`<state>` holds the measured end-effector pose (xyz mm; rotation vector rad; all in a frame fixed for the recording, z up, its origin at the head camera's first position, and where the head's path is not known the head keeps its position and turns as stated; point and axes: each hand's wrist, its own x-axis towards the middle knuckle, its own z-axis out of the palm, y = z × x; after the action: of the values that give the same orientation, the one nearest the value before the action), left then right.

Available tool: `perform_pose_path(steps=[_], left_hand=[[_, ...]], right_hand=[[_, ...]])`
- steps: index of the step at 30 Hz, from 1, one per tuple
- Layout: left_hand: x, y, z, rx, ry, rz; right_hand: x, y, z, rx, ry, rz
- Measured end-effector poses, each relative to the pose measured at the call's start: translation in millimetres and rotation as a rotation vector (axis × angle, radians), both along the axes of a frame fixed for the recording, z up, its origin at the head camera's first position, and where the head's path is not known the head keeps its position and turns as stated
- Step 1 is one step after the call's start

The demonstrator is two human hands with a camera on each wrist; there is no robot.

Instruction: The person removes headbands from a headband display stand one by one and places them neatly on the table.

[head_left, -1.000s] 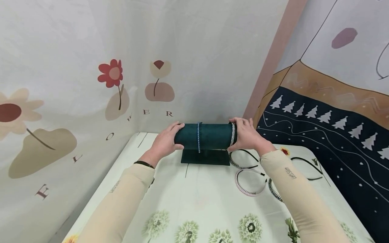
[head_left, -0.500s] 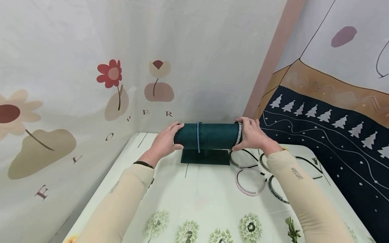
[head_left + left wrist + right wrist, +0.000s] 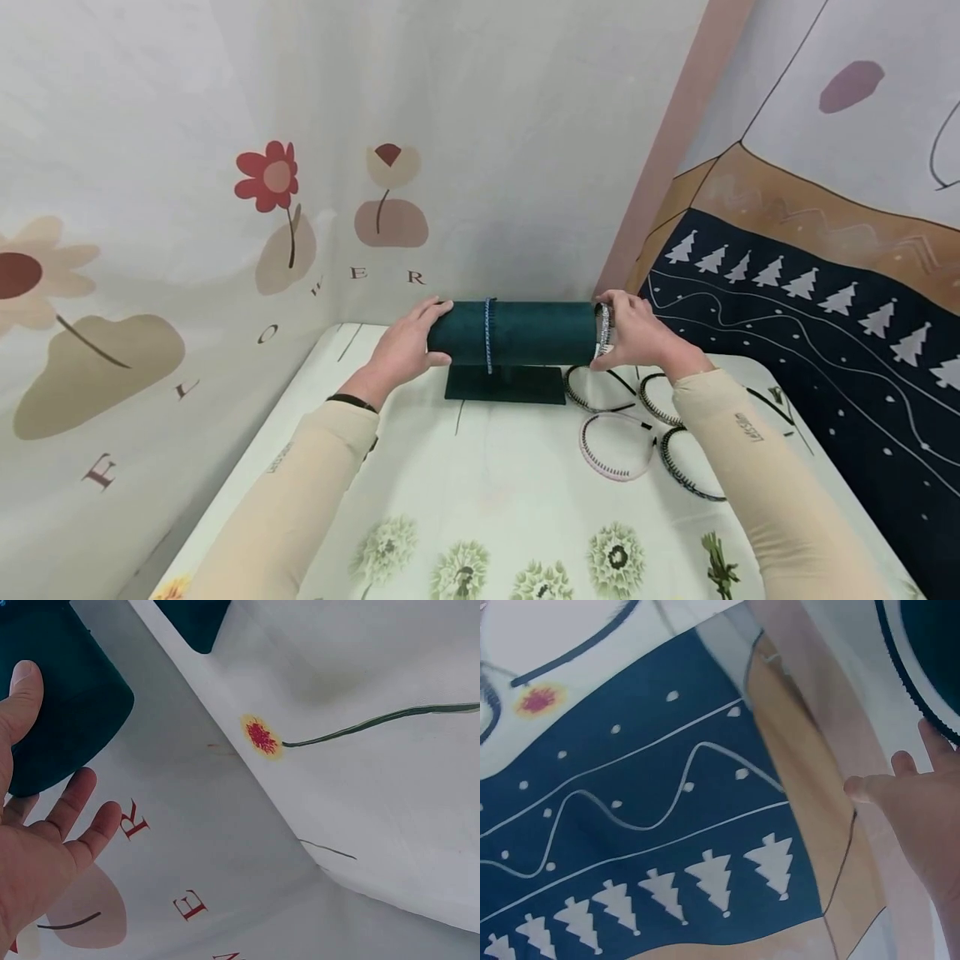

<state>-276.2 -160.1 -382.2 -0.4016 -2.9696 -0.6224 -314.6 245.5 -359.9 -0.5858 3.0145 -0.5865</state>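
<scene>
A dark green velvet headband stand, a horizontal roll (image 3: pixel 540 333) on a flat base (image 3: pixel 506 385), stands near the back of the table. My left hand (image 3: pixel 401 350) grips the roll's left end, thumb at the front and fingers over the top. A blue headband (image 3: pixel 488 337) sits around the roll left of its middle. At the right end, my right hand (image 3: pixel 641 333) holds a silvery sparkling headband (image 3: pixel 604 329) just past the roll's edge. The right wrist view shows that headband's dark toothed inner side (image 3: pixel 897 667) by my fingertips, with the roll's end beside it.
Several headbands lie on the table right of the stand, among them a pink one (image 3: pixel 611 477) and a dark toothed one (image 3: pixel 678 477). Behind the stand hangs a pale printed curtain (image 3: pixel 510 167). A navy tree-print cloth (image 3: pixel 787 333) is at the right.
My right hand has slid the silvery headband rightward along the roll and off its right end. My left hand keeps its hold on the left end.
</scene>
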Motion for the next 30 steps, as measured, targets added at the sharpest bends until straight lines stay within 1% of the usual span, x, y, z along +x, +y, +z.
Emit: perform_pose_path(steps=[5,10,15,19,22,24,30], left_hand=[[0.0,-2,-0.1,0.006,0.003,-0.007],[0.1,-3,0.1,0.010,0.005,-0.014],[-1.5,-4,-0.5,-0.002,0.007,-0.012],[-2.1,-4,-0.8,-0.004,0.009,-0.014],[-2.2,-3,-1.1,-0.004,0.002,-0.018],[-2.6,-2,-1.4,-0.004,-0.004,-0.025],[-2.8,-2,-1.5,0.007,0.001,-0.027]], right_hand=[[0.1,11,-2.6,0.017,-0.021,-0.017],[5.5,19,-2.3,0.015,-0.034,-0.040],[9.6,28,-2.5,0.035,-0.026,-0.060],[14.1,36,-3.0,0.030,-0.009,-0.087],[21.2,45,-2.1,0.033,-0.010,-0.115],[27.4,54,0.3,0.058,-0.009,-0.127],[44.4,86,13.3,0.150,0.025,-0.108]])
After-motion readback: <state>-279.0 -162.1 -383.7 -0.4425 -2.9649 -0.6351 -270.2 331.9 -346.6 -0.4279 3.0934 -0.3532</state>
